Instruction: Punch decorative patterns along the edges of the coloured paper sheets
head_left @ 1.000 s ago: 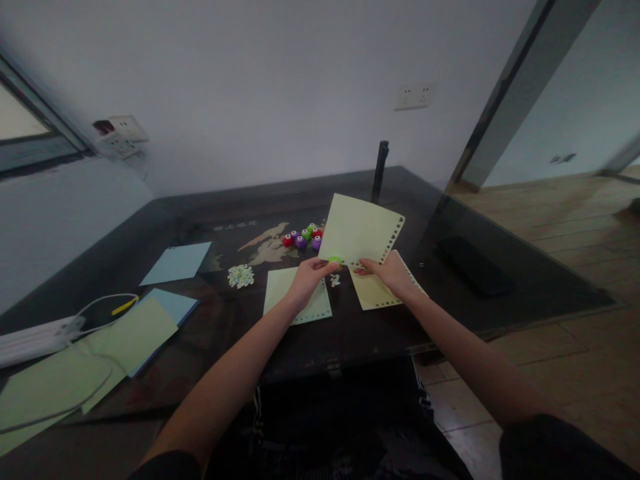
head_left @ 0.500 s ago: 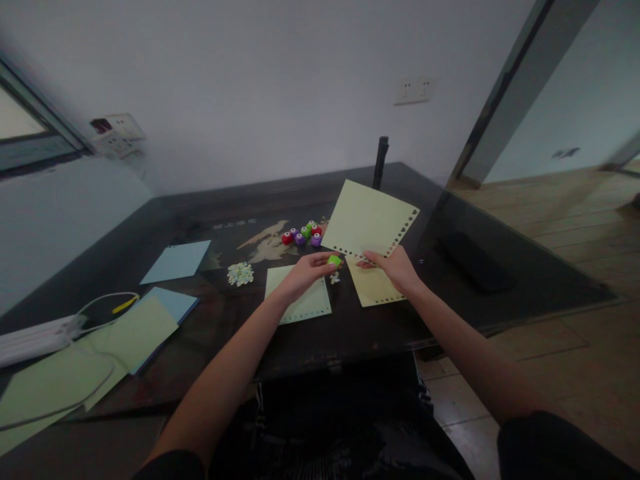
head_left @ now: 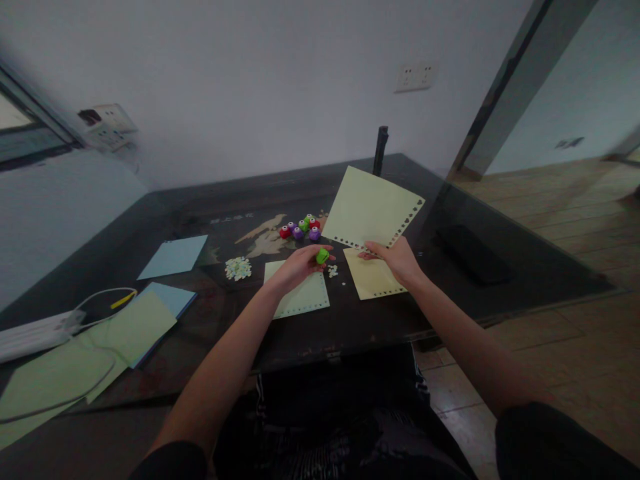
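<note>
My left hand [head_left: 300, 264] is closed around a small green craft punch [head_left: 323, 256], held above the table. In my right hand [head_left: 399, 259], a pale yellow sheet [head_left: 375, 205] is pinched near its lower edge and raised at a tilt. Rows of punched shapes run along two of its edges. The punch is apart from the sheet. Below my left hand lies a pale green sheet [head_left: 305, 298] with small holes along its edges. A yellow sheet [head_left: 367, 280], also punched, lies partly under my right hand. Between them rest several tiny paper cutouts [head_left: 333, 271].
Several red, purple and green punches [head_left: 299, 232] stand in a group behind my left hand. A pile of paper cutouts [head_left: 238, 269] lies left. Blue paper [head_left: 175, 257], a white power strip [head_left: 37, 337] with a cable, and a dark flat object [head_left: 473, 253] are on the table.
My left hand with the green punch has drawn left, away from the held sheet's edge, and the punch has turned. A small pale bit now lies on the table below.
</note>
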Available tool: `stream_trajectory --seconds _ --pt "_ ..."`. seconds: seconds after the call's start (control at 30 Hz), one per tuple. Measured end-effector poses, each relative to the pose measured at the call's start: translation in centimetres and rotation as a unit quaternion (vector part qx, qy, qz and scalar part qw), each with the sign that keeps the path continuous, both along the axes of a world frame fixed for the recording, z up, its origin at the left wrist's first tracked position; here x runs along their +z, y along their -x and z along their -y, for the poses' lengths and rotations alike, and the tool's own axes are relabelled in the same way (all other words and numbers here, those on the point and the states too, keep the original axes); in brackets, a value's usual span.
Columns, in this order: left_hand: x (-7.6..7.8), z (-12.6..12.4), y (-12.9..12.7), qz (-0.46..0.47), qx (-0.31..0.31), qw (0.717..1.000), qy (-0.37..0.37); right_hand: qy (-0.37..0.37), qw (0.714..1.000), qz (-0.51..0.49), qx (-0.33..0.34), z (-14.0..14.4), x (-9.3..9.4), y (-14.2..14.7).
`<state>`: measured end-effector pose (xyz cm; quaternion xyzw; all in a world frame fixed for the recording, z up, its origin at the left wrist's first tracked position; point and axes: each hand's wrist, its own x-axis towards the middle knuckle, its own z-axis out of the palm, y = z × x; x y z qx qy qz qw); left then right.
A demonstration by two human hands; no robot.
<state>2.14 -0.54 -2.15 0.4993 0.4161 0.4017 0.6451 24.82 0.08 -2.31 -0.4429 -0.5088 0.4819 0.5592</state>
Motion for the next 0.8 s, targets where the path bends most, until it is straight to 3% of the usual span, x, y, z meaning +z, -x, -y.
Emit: stream_trajectory --seconds 0.2,0.37,0.57,0.8 --pt "-0.1 0.9 -0.8 -0.049 -0.065 0.995 -0.055 -0.008 1.000 -0.001 0.010 -0.4 -0.5 -0.3" --pt "0.5 2.8 -2.8 0.038 -0.124 0.992 -0.002 -0.012 1.000 -0.001 0.007 -0.2 -0.2 -0.3" --pt "-0.2 3.3 -4.0 0.095 -0.063 0.993 0.033 -0.003 1.000 0.017 -0.001 0.1 0.4 -0.2" --pt "-0.2 2.7 -3.8 0.065 0.018 0.997 -0.048 0.001 1.000 0.002 -0.007 0.3 0.7 -0.1"
